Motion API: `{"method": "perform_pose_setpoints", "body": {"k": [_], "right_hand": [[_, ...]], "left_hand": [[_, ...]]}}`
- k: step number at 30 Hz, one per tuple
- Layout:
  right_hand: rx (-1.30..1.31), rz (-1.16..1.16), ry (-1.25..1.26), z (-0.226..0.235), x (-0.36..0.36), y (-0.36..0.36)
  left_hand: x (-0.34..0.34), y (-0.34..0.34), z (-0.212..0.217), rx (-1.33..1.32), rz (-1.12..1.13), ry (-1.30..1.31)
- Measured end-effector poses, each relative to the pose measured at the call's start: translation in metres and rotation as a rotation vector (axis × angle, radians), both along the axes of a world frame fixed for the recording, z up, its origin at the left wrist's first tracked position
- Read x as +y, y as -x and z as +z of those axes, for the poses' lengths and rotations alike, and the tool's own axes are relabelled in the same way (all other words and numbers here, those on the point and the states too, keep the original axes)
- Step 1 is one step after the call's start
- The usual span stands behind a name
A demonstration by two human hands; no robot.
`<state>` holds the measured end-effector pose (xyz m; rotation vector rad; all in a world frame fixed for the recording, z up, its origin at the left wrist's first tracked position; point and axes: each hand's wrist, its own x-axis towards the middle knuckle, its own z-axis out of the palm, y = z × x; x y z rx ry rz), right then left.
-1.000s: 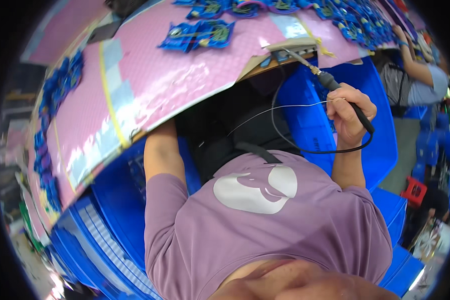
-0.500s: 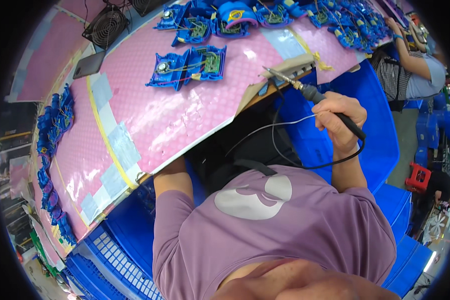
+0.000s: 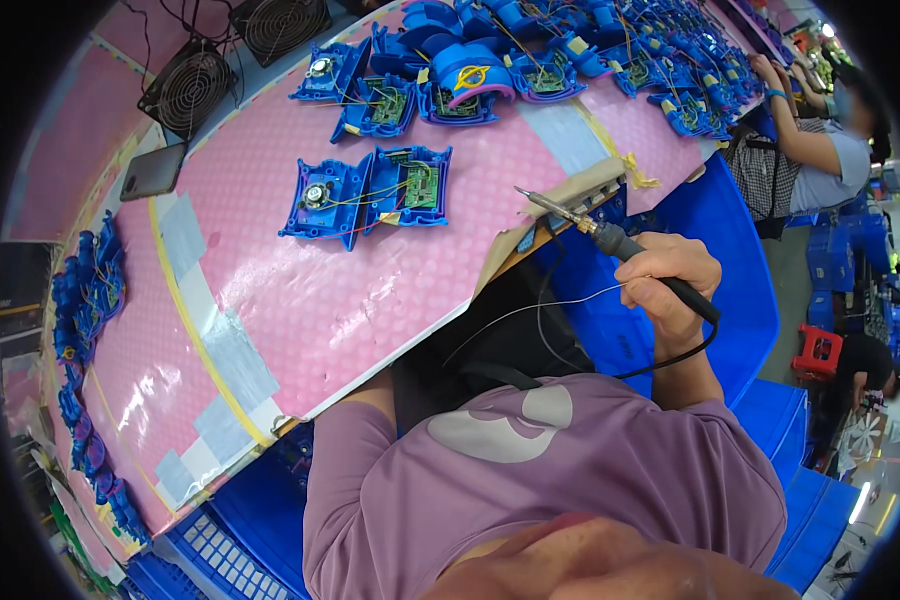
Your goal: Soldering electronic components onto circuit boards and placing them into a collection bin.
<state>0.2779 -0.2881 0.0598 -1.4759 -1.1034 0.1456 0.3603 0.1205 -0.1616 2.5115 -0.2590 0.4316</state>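
My right hand (image 3: 670, 283) is closed round the dark handle of a soldering iron (image 3: 622, 246). The iron's metal tip points left, over the table's front edge beside a brown flap. A thin solder wire (image 3: 540, 304) also runs out from the fingers of that hand, curving down to the left. My left forearm (image 3: 371, 396) goes under the table edge, which hides the hand. An opened blue plastic housing (image 3: 332, 200) lies on the pink table (image 3: 370, 290), apart from the iron. In it are a round speaker (image 3: 317, 195), a green circuit board (image 3: 423, 188) and thin wires.
Many similar blue housings (image 3: 545, 75) crowd the table's far side, and others (image 3: 92, 290) line its left end. A phone (image 3: 154, 171) and black fans (image 3: 189, 90) are at the far left. Large blue bins (image 3: 720, 260) stand below the right edge. Another person (image 3: 810, 150) works at the far right.
The view has tilted, so the table's things sit lower in the picture. My right hand keeps the iron and wire, in almost the same place; my left hand stays hidden.
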Motion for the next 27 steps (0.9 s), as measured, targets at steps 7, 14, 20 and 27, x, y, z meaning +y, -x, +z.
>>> {"method": "perform_pose_setpoints", "body": {"k": [7, 14, 20, 27], "right_hand": [[-0.066, -0.038, 0.026, 0.006, 0.007, 0.000], [0.002, -0.027, 0.010, 0.009, -0.003, 0.006], [-0.076, 0.018, -0.046, 0.005, -0.001, 0.018], [0.097, 0.127, -0.224, -0.013, -0.018, 0.019]], "left_hand": [[-0.023, -0.034, 0.027, 0.034, -0.066, -0.153], [-0.067, -0.059, 0.056, 0.066, -0.121, -0.305], [-0.012, 0.074, 0.049, 0.331, 0.123, -0.443], [-0.011, 0.322, 0.044, 0.729, 0.579, -0.449]]}}
